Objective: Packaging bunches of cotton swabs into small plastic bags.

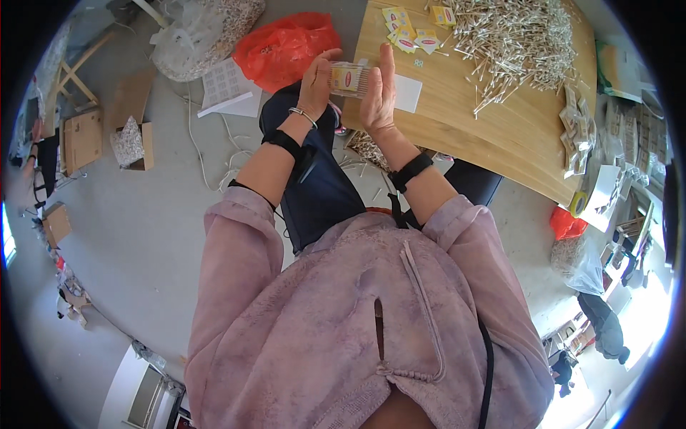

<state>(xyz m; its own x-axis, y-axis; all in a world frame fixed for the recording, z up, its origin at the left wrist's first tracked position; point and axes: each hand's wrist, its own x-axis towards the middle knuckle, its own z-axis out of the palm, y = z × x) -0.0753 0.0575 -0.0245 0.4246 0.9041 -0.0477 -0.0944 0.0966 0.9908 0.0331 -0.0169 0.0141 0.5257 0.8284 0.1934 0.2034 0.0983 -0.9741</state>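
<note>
A clear pack of cotton swabs [346, 79] with a yellow and red label card is held between my two hands, above the table's left edge. My left hand [313, 89] grips its left end, thumb and fingers partly hidden. Against the right end presses the palm of my right hand [379, 96], its fingers straight and pointing away from me. Just beyond, several yellow and white label cards [405, 38] lie on the wooden table [457, 107]. A large heap of loose cotton swabs [525, 43] covers the table's far right part.
Filled swab packs [577, 132] lie along the table's right edge, near a tape roll [578, 204]. A red plastic bag [286, 50] and a clear bag of swabs [196, 46] are at the far left. An open carton [136, 146] sits on the floor; cords [204, 154] trail nearby.
</note>
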